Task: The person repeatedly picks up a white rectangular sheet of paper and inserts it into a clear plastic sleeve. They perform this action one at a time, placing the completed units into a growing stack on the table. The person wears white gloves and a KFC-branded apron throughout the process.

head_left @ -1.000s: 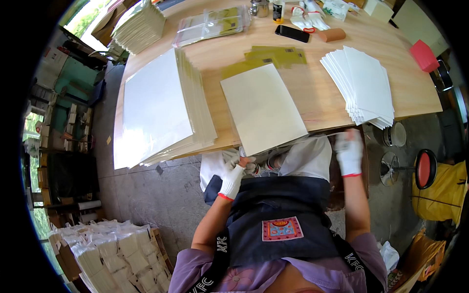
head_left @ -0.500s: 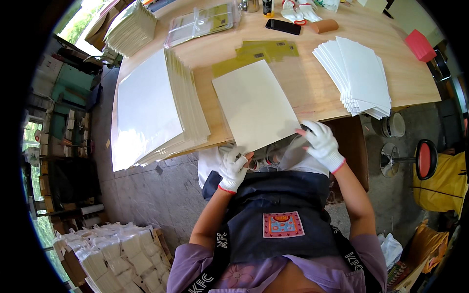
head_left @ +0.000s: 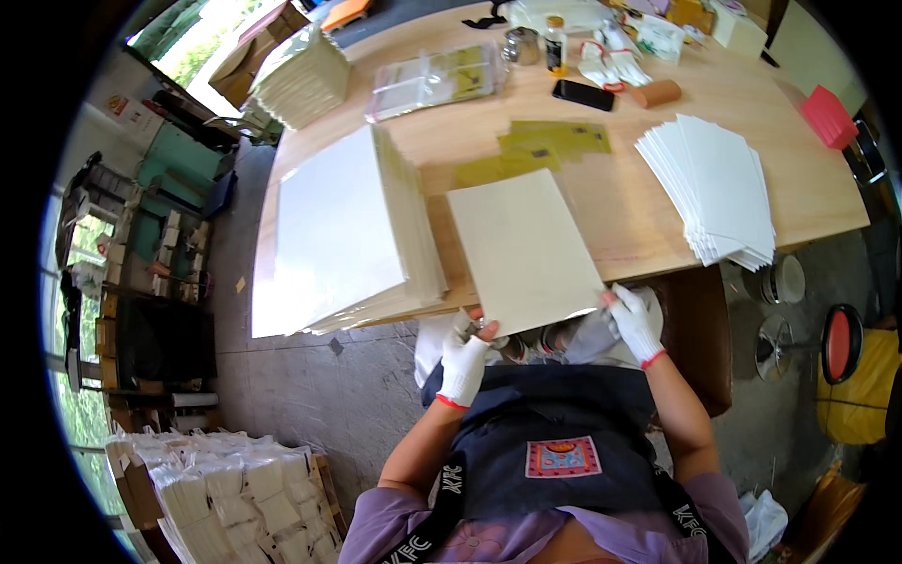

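A cream-coloured sheet (head_left: 528, 249) lies slanted on the table, its near edge overhanging the table's front edge. A thin glossy margin along that edge looks like a clear plastic sleeve. My left hand (head_left: 464, 365), in a white glove with bare fingertips showing, grips the near left corner between thumb and fingers. At the near right corner my right hand (head_left: 634, 321), gloved the same way, pinches the edge. Left of the sheet stands a thick stack of white sheets in clear sleeves (head_left: 343, 221). Fanned white cards (head_left: 719, 188) lie to the right.
Olive-yellow plastic pieces (head_left: 536, 150) lie beyond the sheet. Farther back are a black phone (head_left: 583, 94), a brown cylinder (head_left: 656, 92), white gloves (head_left: 611, 66), a bottle (head_left: 555, 47) and a clear-wrapped packet (head_left: 437, 80). A brown box (head_left: 700, 329) stands under the table's front edge.
My right hand's spread fingers have closed in on the sheet's near right corner. My left hand stays at the near left corner. The whole view has shifted, showing more of the table's far side.
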Available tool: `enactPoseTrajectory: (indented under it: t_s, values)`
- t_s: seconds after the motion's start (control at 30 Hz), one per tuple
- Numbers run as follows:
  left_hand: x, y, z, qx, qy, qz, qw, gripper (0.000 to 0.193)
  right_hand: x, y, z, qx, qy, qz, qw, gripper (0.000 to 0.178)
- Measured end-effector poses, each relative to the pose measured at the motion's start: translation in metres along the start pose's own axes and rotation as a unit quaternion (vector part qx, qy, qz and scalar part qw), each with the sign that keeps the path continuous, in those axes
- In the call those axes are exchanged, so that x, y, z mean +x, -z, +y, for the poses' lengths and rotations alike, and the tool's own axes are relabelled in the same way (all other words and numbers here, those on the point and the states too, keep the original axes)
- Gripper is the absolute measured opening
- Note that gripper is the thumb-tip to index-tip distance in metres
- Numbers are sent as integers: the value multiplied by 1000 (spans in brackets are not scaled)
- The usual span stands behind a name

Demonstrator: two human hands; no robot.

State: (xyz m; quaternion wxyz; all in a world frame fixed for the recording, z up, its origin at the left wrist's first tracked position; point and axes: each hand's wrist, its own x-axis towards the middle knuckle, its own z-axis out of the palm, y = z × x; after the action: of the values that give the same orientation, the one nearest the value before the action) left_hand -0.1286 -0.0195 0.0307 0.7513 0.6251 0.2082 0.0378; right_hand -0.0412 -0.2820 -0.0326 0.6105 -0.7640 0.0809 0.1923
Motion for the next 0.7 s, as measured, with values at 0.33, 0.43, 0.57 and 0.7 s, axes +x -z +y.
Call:
enactPoseTrajectory:
  t_s: [0.33, 0.43, 0.57, 0.7]
  values:
    - [-44, 73, 113, 217, -360, 145, 896, 24, -20, -71, -102, 188, 36, -289, 938, 21]
    - [-31, 118, 144, 216, -348, 278, 869, 27, -11, -137, -164, 145, 137, -311, 929, 20]
    - [5, 191, 125, 484, -315, 307, 757, 31, 1, -189, -186, 25, 189, -299, 935, 27]
    - [18, 206, 78, 201, -338, 323, 861, 50, -1, -168, -175, 85, 130, -331, 931, 29]
